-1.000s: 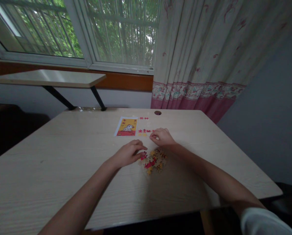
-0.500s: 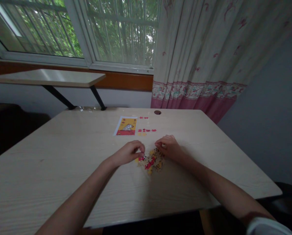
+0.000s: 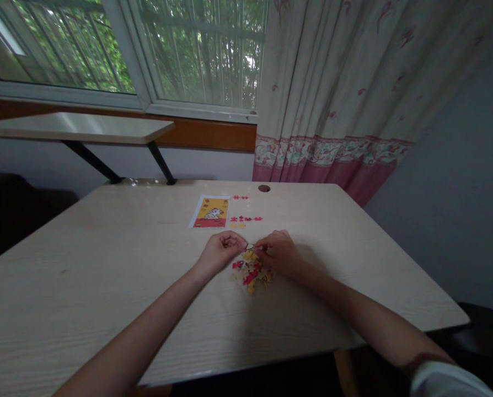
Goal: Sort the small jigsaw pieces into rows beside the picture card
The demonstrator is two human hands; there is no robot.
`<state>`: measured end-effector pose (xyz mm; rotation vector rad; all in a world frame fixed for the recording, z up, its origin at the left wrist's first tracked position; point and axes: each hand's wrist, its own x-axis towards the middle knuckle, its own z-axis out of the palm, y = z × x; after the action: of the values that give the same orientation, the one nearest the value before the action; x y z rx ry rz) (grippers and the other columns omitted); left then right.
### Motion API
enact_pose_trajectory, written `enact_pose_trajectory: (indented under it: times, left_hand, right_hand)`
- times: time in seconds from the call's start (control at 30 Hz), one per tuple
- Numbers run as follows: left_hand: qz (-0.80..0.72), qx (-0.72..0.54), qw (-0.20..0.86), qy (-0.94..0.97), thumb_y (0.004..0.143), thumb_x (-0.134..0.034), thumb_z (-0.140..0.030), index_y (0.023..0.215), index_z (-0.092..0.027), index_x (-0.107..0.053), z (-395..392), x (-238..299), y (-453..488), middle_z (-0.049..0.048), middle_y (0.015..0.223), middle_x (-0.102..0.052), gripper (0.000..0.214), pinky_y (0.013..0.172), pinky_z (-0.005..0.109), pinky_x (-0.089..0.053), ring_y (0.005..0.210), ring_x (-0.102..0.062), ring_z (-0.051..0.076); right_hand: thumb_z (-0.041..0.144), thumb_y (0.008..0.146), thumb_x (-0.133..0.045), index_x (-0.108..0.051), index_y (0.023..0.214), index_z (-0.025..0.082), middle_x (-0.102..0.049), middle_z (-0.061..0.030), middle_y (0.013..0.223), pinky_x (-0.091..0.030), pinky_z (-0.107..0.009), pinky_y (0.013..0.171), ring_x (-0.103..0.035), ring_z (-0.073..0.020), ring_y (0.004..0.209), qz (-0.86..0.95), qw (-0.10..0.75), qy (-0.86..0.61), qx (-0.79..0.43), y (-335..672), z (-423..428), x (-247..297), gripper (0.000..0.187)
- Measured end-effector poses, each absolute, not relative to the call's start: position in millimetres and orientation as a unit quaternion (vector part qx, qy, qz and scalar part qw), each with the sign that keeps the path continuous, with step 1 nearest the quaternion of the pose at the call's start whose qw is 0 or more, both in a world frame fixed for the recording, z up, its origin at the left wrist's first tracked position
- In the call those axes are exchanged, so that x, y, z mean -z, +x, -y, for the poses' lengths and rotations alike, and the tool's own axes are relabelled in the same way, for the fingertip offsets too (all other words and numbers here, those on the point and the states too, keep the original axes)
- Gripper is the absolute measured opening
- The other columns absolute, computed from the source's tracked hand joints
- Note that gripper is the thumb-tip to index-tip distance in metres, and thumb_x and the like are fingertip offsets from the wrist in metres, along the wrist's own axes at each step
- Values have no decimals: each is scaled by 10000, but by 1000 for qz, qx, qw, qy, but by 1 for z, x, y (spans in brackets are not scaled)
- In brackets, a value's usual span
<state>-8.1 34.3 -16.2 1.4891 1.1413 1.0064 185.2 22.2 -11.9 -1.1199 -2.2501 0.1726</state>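
A small heap of jigsaw puzzle pieces (image 3: 251, 275), red, yellow and tan, lies on the table. Over its far edge my left hand (image 3: 224, 248) and my right hand (image 3: 280, 252) come close together, fingers pinched. Between their fingertips is a whitish puzzle piece (image 3: 250, 247) with dark lines, gripped from both sides; whether it is one piece or two is too small to tell. Beyond the hands, several red puzzle pieces (image 3: 246, 219) sit in a row, with yellow puzzle pieces (image 3: 237, 225) just below them.
A picture sheet (image 3: 210, 212) with a white cartoon animal on yellow and red lies left of the rows. Two more red pieces (image 3: 240, 197) are farther back. A round cable hole (image 3: 264, 188) is near the table's (image 3: 106, 286) back edge. A raised shelf (image 3: 81, 128) stands at the back left.
My left hand has moved up and right from the heap's left side, and my right hand slightly left. Their fingertips now meet at a whitish piece. The view has shifted slightly.
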Motion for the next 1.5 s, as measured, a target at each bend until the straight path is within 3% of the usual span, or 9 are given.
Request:
enact_pose_trajectory:
  times: [0.2, 0.47, 0.67, 0.97, 1.27, 1.5]
  left_hand:
    - [-436, -414, 528, 599, 622, -684, -303, 676, -135, -584, -31, 15, -7, 19, 622, -630, 204, 536, 222, -418, 541, -535, 93]
    - [-454, -425, 501, 602, 631, -670, -285, 662, -132, -585, -31, 10, -8, 22, 644, -625, 178, 570, 234, -424, 575, -543, 103]
    - [-453, -459, 557, 523, 593, -706, -269, 717, -122, -605, -33, 12, -9, 20, 613, -630, 217, 499, 207, -397, 515, -534, 89]
    - [-431, -431, 588, 532, 585, -725, -273, 717, -123, -641, -32, 15, -6, 36, 624, -665, 217, 540, 217, -425, 535, -567, 98]
    - [-433, -417, 571, 559, 601, -713, -291, 720, -131, -627, -29, 12, -5, 52, 689, -682, 217, 596, 247, -464, 597, -597, 121]
    - [-458, -410, 472, 632, 669, -636, -301, 751, -119, -629, -35, 10, -15, 51, 682, -647, 200, 573, 235, -426, 589, -544, 108]
  right_hand:
    - [301, 752, -626, -659, 774, 224, -656, 18, 678, -326, -272, 718, -563, -120, 678, 826, 324, -446, -118, 184, -24, 14, 86]
    - [255, 713, -663, -642, 713, 207, -631, 30, 633, -350, -256, 691, -552, -103, 628, 815, 348, -441, -145, 182, -22, 12, 53]
    - [278, 724, -639, -649, 734, 215, -641, 20, 661, -335, -276, 726, -559, -124, 677, 858, 296, -402, -125, 186, -22, 13, 65]
    - [258, 765, -599, -657, 805, 231, -655, 17, 680, -310, -277, 713, -561, -122, 678, 832, 369, -406, -84, 186, -24, 15, 76]
    - [279, 781, -581, -644, 783, 216, -657, 14, 692, -307, -282, 728, -559, -119, 676, 846, 361, -389, -54, 186, -23, 17, 89]
    - [278, 800, -565, -631, 741, 207, -666, -8, 710, -345, -294, 736, -574, -130, 682, 794, 450, -408, 22, 204, -40, 9, 114]
